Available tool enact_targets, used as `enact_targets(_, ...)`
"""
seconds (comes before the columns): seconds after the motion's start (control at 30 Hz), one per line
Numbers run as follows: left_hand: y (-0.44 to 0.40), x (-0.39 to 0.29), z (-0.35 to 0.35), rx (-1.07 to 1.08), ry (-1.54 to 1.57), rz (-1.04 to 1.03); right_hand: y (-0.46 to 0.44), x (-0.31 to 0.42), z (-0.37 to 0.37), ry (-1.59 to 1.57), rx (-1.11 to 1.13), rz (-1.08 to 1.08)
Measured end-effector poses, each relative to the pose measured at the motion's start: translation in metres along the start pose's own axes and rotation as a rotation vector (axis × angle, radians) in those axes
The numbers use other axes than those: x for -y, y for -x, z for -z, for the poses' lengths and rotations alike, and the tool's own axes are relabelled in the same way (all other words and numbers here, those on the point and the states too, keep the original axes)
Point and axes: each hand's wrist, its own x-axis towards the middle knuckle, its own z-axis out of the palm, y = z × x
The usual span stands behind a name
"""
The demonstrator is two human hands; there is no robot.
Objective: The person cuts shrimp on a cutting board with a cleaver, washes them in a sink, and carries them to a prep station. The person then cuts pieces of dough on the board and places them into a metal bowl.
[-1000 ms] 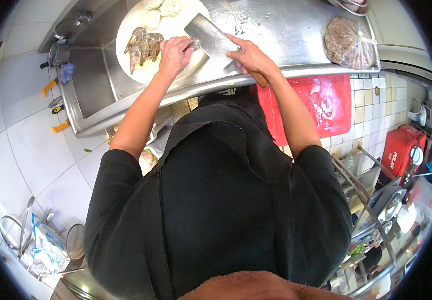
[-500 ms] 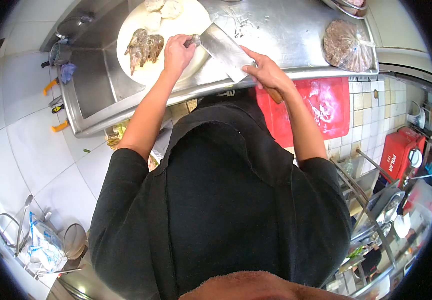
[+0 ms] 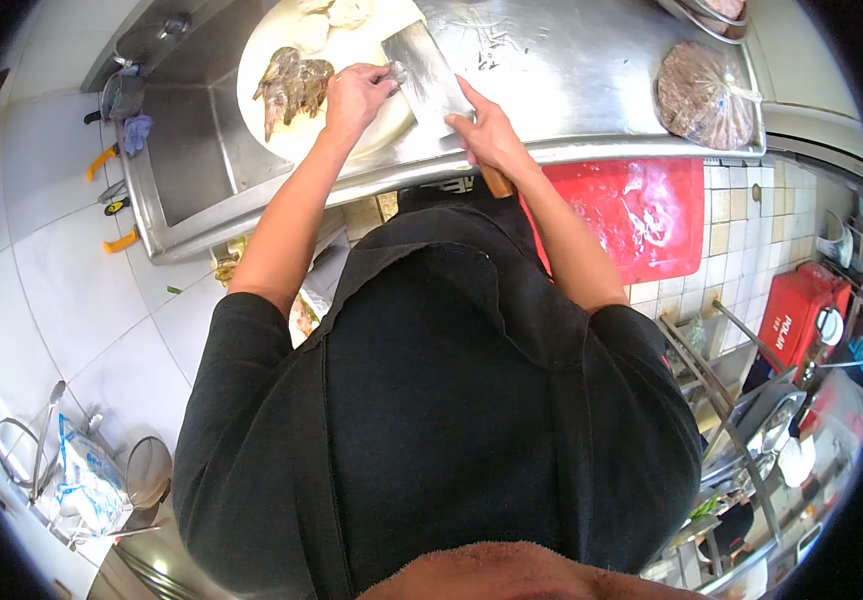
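Observation:
My right hand (image 3: 489, 128) is closed on a wide cleaver (image 3: 426, 82), its wooden handle pointing down toward me. Pinched in my left hand (image 3: 355, 98) is a small dark piece (image 3: 395, 74), too small to name, close against the cleaver's left edge. Both hands are over or beside a round white cutting board (image 3: 252, 75). Dark, glossy pieces that look like prawns or squid (image 3: 292, 88) lie on the board left of my left hand. Several pale lumps (image 3: 350, 12) rest near its far edge.
A steel sink (image 3: 177, 150) lies under and left of the board. On the steel counter (image 3: 572, 70) at right stand a clear bag of brownish food (image 3: 707, 95) and metal bowls (image 3: 712, 22). Below the counter is a red lid or tub (image 3: 642, 220).
The cleaver swung right and away from the board, then came back left and now stands steeper. My left hand has shifted slightly, still pinching the small piece.

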Motion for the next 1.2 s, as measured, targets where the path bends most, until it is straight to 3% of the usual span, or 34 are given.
enact_targets(0.13, 0.002, -0.006, 0.002, 0.001, 0.005, 0.083, -0.020, -0.007, -0.027, -0.093, -0.089, 0.040)
enact_targets(0.33, 0.003, 0.000, -0.002, -0.047, -0.020, 0.030, -0.032, 0.005, -0.054, -0.048, -0.210, 0.096)
enact_targets(0.43, 0.001, -0.008, 0.000, 0.050, 0.140, 0.311, -0.026, 0.010, -0.045, -0.014, -0.195, 0.106)
enact_targets(0.53, -0.005, 0.002, -0.005, 0.007, 0.002, 0.142, -0.010, 0.006, -0.020, 0.007, -0.218, 0.107)
enact_targets(0.63, -0.010, -0.010, 0.009, 0.190, 0.001, 0.211, 0.008, -0.018, 0.025, 0.183, -0.448, 0.208)
enact_targets(0.73, -0.012, -0.009, 0.014, 0.323, -0.029, 0.205, 0.026, -0.016, 0.073, 0.717, -0.561, 0.143)
enact_targets(0.83, -0.010, -0.013, 0.024, 0.405, -0.091, 0.133, 0.013, -0.032, 0.098, 1.010, -0.562, 0.068)
enact_targets(0.9, -0.009, -0.006, 0.037, 0.292, -0.088, 0.109, -0.001, -0.038, 0.107, 1.167, -0.515, -0.044)
enact_targets(0.97, -0.014, 0.011, 0.062, 0.266, 0.061, 0.185, -0.014, -0.051, 0.114, 1.219, -0.515, 0.015)
enact_targets(1.03, -0.019, 0.035, 0.093, 0.088, 0.057, 0.157, -0.026, -0.070, 0.119, 1.219, -0.518, 0.047)
enact_targets(1.1, -0.035, 0.069, 0.112, 0.016, 0.083, 0.272, -0.028, -0.065, 0.115, 1.243, -0.513, 0.030)
enact_targets(1.2, -0.064, 0.127, 0.110, 0.125, -0.101, 0.263, -0.035, -0.039, 0.088, 1.221, -0.582, 0.125)
